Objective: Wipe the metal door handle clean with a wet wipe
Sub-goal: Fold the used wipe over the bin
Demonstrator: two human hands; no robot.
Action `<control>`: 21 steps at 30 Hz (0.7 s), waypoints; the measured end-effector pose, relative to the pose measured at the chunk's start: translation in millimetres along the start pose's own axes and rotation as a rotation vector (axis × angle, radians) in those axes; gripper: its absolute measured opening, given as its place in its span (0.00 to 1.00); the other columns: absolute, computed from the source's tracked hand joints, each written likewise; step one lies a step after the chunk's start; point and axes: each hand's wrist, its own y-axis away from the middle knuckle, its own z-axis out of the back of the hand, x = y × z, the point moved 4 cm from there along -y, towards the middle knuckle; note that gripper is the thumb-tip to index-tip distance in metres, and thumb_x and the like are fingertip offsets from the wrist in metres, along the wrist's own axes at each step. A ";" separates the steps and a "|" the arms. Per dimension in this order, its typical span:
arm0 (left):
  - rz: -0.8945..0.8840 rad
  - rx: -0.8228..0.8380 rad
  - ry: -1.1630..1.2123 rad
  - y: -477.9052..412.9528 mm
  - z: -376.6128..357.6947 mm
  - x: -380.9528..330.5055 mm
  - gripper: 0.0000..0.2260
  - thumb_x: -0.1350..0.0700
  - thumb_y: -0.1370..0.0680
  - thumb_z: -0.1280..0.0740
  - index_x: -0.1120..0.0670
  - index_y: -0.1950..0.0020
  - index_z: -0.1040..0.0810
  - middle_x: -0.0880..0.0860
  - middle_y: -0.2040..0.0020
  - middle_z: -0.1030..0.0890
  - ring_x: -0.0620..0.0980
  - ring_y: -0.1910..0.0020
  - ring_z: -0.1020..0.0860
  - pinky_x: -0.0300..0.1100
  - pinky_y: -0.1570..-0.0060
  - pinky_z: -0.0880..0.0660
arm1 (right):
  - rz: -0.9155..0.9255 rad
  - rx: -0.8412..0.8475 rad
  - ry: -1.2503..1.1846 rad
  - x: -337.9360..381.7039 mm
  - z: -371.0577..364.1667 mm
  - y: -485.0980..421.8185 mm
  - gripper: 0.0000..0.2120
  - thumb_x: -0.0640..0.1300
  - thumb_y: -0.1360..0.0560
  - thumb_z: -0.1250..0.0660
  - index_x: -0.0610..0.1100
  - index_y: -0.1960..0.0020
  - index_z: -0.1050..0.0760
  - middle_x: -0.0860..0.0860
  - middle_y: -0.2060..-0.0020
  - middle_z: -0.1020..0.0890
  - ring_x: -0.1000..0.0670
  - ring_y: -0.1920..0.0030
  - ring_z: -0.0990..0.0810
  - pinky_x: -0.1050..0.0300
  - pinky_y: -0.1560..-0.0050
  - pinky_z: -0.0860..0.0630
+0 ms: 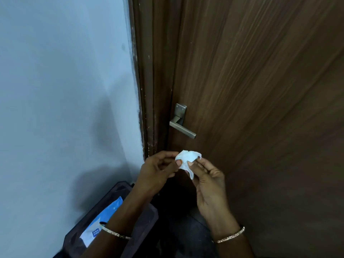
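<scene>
A brushed metal lever door handle sticks out from the brown wooden door, near its left edge. Below the handle, a crumpled white wet wipe is pinched between both hands. My left hand grips its left side with thumb and fingers. My right hand holds its right side, and a strip of the wipe hangs down between them. The wipe is a short way under the handle and does not touch it.
The dark door frame runs beside a pale blue wall on the left. At the bottom left stands a dark stool or case with a blue-and-white wipes pack on it. Dark floor shows below.
</scene>
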 end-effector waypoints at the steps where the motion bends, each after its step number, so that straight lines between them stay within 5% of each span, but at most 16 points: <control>1: -0.014 -0.005 0.004 11.6 5.4 1.7 0.13 0.53 0.26 0.27 0.49 0.41 0.18 0.50 0.48 0.14 0.50 0.50 0.15 0.50 0.47 0.18 | 0.028 0.004 0.028 -4.0 -2.6 13.5 0.09 0.31 0.25 0.30 0.41 0.58 0.14 0.40 0.57 0.12 0.46 0.59 0.13 0.56 0.59 0.16; 14: -0.036 -0.134 0.077 174.9 73.3 47.3 0.06 0.56 0.25 0.27 0.45 0.53 0.15 0.49 0.55 0.13 0.51 0.56 0.14 0.44 0.58 0.18 | 0.236 0.063 0.346 -85.0 -0.6 159.6 0.06 0.32 0.27 0.26 0.42 0.54 0.15 0.44 0.60 0.13 0.50 0.58 0.17 0.50 0.51 0.21; 21: -0.057 -0.283 0.056 261.8 111.2 62.9 0.06 0.56 0.24 0.29 0.48 0.49 0.16 0.49 0.54 0.13 0.50 0.59 0.14 0.45 0.59 0.17 | 0.252 0.166 0.458 -113.9 -10.4 220.7 0.06 0.35 0.28 0.24 0.44 0.53 0.15 0.48 0.58 0.12 0.51 0.56 0.14 0.54 0.50 0.18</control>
